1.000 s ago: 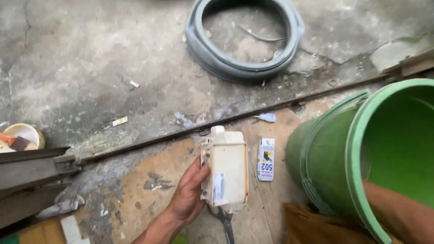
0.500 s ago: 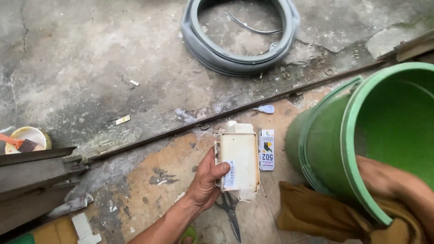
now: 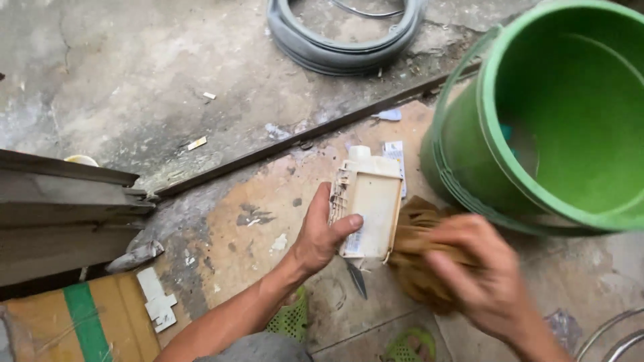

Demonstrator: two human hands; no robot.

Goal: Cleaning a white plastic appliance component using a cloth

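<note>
1. Left hand (image 3: pixel 320 236) gripping cream plastic box (image 3: pixel 369 203), thumb across its front face, box held off stained concrete floor (image 3: pixel 221 221).
2. Right hand (image 3: pixel 479 271) clutching brown rag (image 3: pixel 419 258), rag touching box's right edge; hand blurred.
3. Green bucket (image 3: pixel 469 167) tilted just right of box.
4. Grey rubber ring (image 3: pixel 345 43) well apart, top.
5. Scissors (image 3: pixel 356 278) on floor under box.

Left hand (image 3: pixel 320 236): we grip the cream plastic box (image 3: pixel 368 204) by its edge, thumb on its face.
Right hand (image 3: pixel 479 278): we press a brown rag (image 3: pixel 414 251) against the box.
Beside us: green bucket (image 3: pixel 469 144), tilted.
</note>
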